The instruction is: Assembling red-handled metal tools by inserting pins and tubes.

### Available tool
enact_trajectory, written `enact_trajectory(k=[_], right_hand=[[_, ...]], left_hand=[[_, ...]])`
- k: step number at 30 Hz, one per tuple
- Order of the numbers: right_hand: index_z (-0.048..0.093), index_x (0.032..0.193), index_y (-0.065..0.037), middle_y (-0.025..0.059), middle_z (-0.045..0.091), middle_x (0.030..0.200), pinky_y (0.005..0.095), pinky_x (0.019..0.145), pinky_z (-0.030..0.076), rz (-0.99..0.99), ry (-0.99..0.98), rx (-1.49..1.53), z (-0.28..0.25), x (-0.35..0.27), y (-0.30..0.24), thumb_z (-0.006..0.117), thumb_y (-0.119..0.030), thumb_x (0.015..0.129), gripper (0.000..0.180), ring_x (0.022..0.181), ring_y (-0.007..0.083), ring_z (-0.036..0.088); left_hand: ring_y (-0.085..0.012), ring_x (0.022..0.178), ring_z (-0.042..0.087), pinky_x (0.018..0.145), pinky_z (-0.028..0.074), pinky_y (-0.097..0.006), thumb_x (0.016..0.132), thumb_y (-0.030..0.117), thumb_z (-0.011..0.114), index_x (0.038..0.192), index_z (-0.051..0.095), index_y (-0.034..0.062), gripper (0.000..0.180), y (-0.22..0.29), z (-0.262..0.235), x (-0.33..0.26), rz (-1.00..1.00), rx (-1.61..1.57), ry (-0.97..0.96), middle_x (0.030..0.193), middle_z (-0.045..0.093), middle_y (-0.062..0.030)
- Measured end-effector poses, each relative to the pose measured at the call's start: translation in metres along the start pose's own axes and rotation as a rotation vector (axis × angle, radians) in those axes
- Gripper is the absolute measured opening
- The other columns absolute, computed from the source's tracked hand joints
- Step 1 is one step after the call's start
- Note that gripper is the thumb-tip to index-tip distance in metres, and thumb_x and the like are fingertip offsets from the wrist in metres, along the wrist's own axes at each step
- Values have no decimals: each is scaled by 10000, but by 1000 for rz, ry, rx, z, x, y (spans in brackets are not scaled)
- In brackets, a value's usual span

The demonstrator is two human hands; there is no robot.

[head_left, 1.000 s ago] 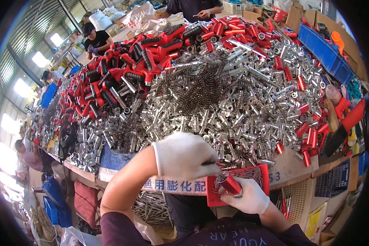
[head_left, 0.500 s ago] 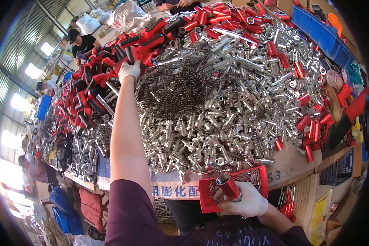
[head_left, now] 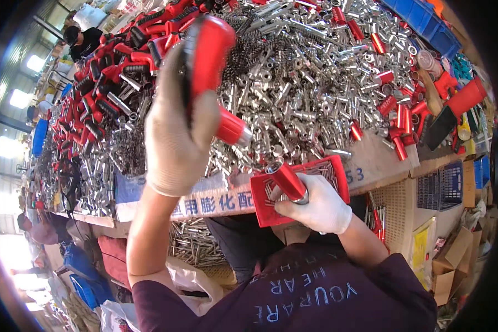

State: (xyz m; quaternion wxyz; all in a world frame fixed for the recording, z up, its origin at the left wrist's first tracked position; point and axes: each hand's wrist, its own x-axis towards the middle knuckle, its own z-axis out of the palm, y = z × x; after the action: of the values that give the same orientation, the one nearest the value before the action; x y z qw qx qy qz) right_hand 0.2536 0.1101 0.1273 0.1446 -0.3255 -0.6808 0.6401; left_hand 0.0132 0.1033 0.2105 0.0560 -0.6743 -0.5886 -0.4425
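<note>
My gloved left hand [head_left: 174,130] is wrapped around a red and black pistol-grip handle [head_left: 213,55], raised over the near left part of the heap and slightly blurred. A red barrel with a silver tip sticks out at its lower right. In my gloved right hand [head_left: 323,207] is a red metal tube [head_left: 286,180] with silver ends, tilted with its open end away from me. That hand is over a red tray [head_left: 342,180] of small silver pins at the table's front edge. Silver fittings [head_left: 293,105] are heaped beyond both hands, with dark springs [head_left: 249,47] farther back.
More red and black handles [head_left: 91,97] are piled at the left. A blue bin [head_left: 423,25] stands at the back right, and loose red tubes [head_left: 404,122] lie nearer. Below the table are a dark crate [head_left: 440,185] and a cardboard box [head_left: 454,254]. A person [head_left: 83,41] is at far left.
My left hand has come back from the far handle pile toward me, bringing a red and black handle. My right hand still holds the red tube over the tray. The view has shifted.
</note>
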Motion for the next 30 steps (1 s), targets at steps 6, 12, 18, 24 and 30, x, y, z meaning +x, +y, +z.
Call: enact_trajectory(k=[6,12,18,24,30], right_hand=[[652,1019,-11,191,691,903,426,782,522,-184,161,-285,12,-29,4,712,-241,812,315,880,356,682],[634,1038,-2,227,673,830,453,713,535,-138,419,-444,28,-42,8,714,-198,820,303,825,389,672],[629,1012,1,151,644,693,390,587,518,-198,179,-215,15,-54,11,697,-165,833,253,623,285,662],[633,978,-16,10,528,550,255,381,360,170,-303,431,5,-69,-11,689,-136,864,174,378,86,470],[633,975,-29,-3,515,548,249,373,344,165,-317,466,12,-68,-8,697,-148,853,182,373,73,453]], left_hand=[[-430,880,671,753,531,-445,899,164,581,1375,420,-37,541,36,4,-27,-110,-53,-253,972,656,-282],[-463,803,656,707,534,-490,859,165,611,1283,483,0,473,71,27,-47,-371,-94,-232,917,657,-286],[-402,826,679,724,541,-441,793,148,672,1223,522,5,477,83,32,-56,-273,-86,-104,910,662,-239],[-105,801,561,749,491,-279,755,96,662,1227,549,-13,497,85,27,-60,-387,-402,-100,932,608,-53],[-102,756,556,710,491,-276,759,87,652,1146,584,-15,406,91,25,-59,-454,-394,-83,863,604,-42]])
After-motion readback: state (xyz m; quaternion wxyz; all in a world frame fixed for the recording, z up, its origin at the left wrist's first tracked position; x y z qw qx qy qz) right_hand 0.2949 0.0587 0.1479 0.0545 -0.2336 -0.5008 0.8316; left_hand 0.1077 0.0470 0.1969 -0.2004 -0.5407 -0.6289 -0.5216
